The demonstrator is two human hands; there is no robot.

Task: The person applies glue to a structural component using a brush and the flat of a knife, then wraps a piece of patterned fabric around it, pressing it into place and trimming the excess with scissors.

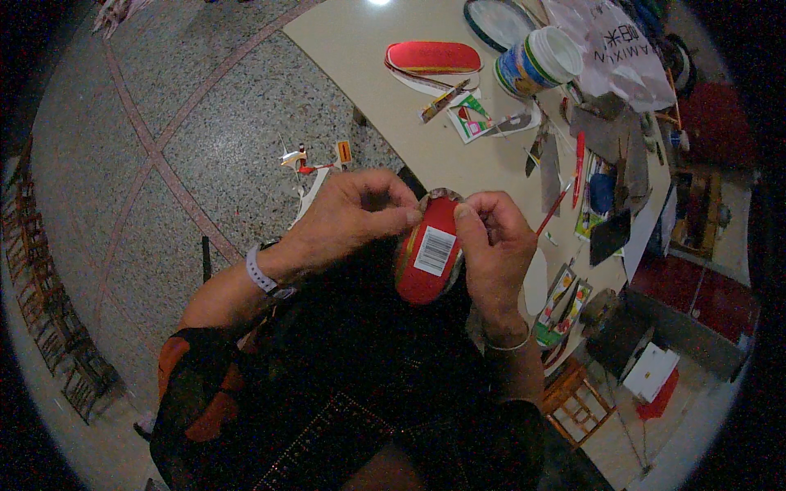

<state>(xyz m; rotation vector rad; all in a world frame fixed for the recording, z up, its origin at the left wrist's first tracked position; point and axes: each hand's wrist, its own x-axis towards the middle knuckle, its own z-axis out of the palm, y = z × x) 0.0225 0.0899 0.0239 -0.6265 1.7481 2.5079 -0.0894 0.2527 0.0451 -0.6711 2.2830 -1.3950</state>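
A long red sole-shaped piece (pixel 426 282) with rounded ends and a white barcode label lies between my hands, over my dark clothing. My left hand (pixel 354 211) pinches its far left edge with thumb and index finger. On the opposite side, my right hand (pixel 501 250) grips the rim, its thumb pressed on the red face near the far end. A crinkled greyish edge shows along that end. Beside my right fingers sticks out a thin red brush (pixel 555 206); whether the fingers hold it I cannot tell.
On the table (pixel 344 41) to the right lie another red sole-shaped piece (pixel 434 57), an open white tub (pixel 532 65), a tube (pixel 444 101), a red pen (pixel 580 168), grey scraps and a white plastic bag (pixel 618 49). A wooden stool (pixel 577 401) stands lower right.
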